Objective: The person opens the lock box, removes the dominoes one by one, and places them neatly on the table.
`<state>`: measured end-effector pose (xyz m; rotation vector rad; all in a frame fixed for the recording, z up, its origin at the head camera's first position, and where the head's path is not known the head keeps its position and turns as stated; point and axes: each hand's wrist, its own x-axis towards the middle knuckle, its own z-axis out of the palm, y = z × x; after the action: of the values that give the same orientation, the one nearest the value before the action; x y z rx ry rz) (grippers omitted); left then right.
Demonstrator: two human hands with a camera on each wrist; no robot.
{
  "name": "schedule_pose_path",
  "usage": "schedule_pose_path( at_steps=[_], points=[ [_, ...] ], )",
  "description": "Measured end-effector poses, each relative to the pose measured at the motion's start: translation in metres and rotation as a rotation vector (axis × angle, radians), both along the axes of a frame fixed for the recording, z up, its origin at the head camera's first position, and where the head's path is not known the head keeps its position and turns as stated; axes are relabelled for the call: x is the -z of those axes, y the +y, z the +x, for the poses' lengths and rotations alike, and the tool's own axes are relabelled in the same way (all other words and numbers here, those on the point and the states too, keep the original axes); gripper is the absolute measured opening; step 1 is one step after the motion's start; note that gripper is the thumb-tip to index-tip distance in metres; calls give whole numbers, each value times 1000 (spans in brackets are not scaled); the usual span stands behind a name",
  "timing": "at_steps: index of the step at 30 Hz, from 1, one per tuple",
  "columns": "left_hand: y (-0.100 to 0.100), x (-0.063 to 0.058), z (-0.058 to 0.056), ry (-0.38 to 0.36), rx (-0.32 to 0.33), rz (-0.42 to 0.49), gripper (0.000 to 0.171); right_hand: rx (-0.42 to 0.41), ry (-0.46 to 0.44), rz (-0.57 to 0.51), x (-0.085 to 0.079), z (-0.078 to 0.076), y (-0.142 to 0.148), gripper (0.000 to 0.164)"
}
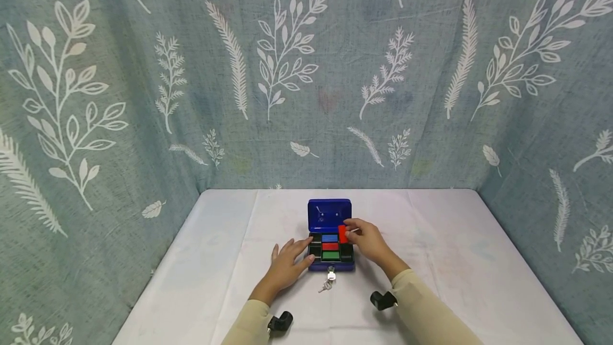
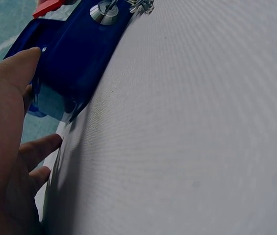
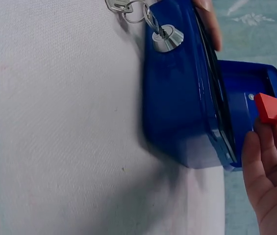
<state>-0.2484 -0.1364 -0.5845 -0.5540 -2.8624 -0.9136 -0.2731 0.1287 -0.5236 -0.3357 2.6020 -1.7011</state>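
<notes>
Right hand (image 1: 367,239) pinches a red block (image 1: 342,233) over the cash box (image 3: 177,93), far right; spread left hand (image 1: 286,266) touches its left edge.

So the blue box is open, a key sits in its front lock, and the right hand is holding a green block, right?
Not quite: the block in the right hand is red, as the right wrist view shows. The blue box is indeed open, with a key in its front lock.
</notes>
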Motion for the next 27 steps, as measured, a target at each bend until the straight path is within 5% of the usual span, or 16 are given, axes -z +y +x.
schedule_pose_path(
  at_steps=[6,27],
  points=[
    [0,0,-1,3,-1,-6,61,28,-17,-73,0,-1,4,30],
    [1,-2,1,-2,-1,-8,62,87,-58,-59,6,5,42,29]
  ],
)
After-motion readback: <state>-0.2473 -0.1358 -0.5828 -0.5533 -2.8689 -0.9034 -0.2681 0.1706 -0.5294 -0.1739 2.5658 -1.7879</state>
